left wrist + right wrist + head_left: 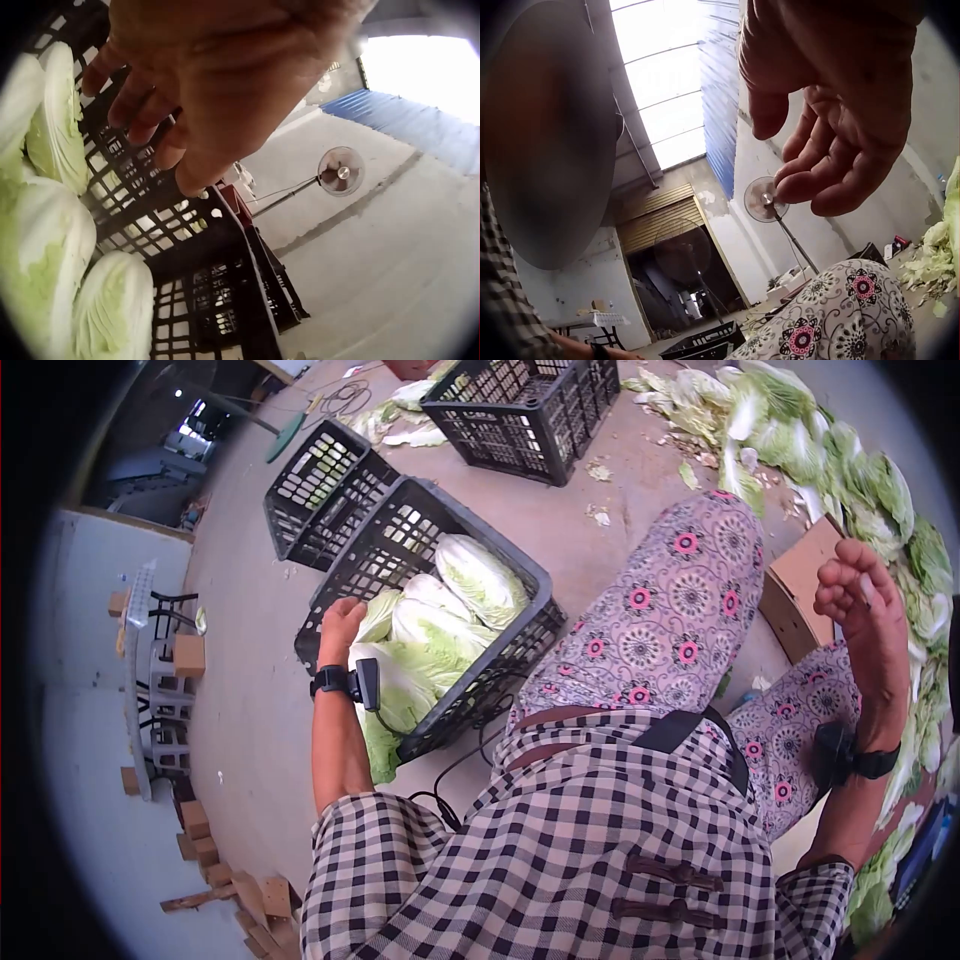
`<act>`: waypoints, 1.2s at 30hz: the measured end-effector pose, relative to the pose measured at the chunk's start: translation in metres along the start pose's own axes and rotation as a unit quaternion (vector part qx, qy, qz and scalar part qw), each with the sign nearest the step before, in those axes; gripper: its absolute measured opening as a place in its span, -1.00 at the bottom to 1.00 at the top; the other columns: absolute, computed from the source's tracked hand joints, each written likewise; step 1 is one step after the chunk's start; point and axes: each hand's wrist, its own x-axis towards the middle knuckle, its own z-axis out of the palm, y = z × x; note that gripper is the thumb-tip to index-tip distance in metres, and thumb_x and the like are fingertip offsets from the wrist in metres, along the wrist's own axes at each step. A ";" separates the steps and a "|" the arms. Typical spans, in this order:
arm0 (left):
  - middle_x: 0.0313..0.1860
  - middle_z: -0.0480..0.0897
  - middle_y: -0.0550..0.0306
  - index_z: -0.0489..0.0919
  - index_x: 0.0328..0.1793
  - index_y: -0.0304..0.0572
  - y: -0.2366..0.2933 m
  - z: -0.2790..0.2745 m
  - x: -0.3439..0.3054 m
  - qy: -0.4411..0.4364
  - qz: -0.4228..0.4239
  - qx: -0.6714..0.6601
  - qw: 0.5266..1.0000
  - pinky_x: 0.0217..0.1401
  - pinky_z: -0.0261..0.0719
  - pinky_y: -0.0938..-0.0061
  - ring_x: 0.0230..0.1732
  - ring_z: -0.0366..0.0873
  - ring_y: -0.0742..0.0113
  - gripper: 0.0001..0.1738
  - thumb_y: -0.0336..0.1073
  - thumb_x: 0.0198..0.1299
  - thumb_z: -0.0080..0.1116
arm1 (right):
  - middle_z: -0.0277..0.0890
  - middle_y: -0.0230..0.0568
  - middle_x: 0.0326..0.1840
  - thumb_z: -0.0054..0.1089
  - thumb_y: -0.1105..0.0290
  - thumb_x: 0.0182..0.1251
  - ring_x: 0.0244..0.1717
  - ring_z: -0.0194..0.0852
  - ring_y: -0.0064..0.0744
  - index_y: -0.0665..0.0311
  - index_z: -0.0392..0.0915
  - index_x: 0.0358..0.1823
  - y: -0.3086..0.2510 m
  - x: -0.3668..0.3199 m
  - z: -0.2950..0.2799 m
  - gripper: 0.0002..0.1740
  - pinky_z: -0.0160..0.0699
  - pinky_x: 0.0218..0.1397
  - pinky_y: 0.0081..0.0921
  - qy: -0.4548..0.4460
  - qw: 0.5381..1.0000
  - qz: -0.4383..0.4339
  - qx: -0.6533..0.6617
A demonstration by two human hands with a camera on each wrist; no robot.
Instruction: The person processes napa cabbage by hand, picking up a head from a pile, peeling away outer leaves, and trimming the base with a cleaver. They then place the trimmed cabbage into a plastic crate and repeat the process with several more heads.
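Observation:
Several Chinese cabbages [480, 580], pale green and white, lie in a black plastic crate [540, 628] in front of the person. My left hand [342, 622] is at the crate's left side, close by the cabbages. In the left wrist view its loosely bent fingers [142, 120] hold nothing and overlap the crate's slatted wall. My right hand [868, 610] is raised at the right, above the patterned trouser leg and close to a cardboard box [803, 588]. Its fingers are loosely curled with nothing between them, as the right wrist view shows.
Another black crate [318, 485] stands just behind the filled one, and a third [535, 430] farther back. Piled cabbages and loose leaves [790, 440] stretch along the right. A table [135, 690] with stools is at the left. A standing fan [763, 201] is in the background.

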 end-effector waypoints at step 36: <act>-0.17 0.61 -0.10 0.53 -0.12 -0.46 -0.012 -0.041 -0.038 0.193 -0.025 0.049 0.980 -0.02 0.45 0.41 -0.16 0.55 0.22 -0.53 -0.08 0.15 0.11 | 0.53 -0.23 -0.14 -0.01 0.27 0.32 -0.24 0.52 -0.55 0.35 0.35 0.09 0.023 0.003 -0.012 -0.61 0.50 -0.11 -0.61 0.005 0.998 0.058 0.000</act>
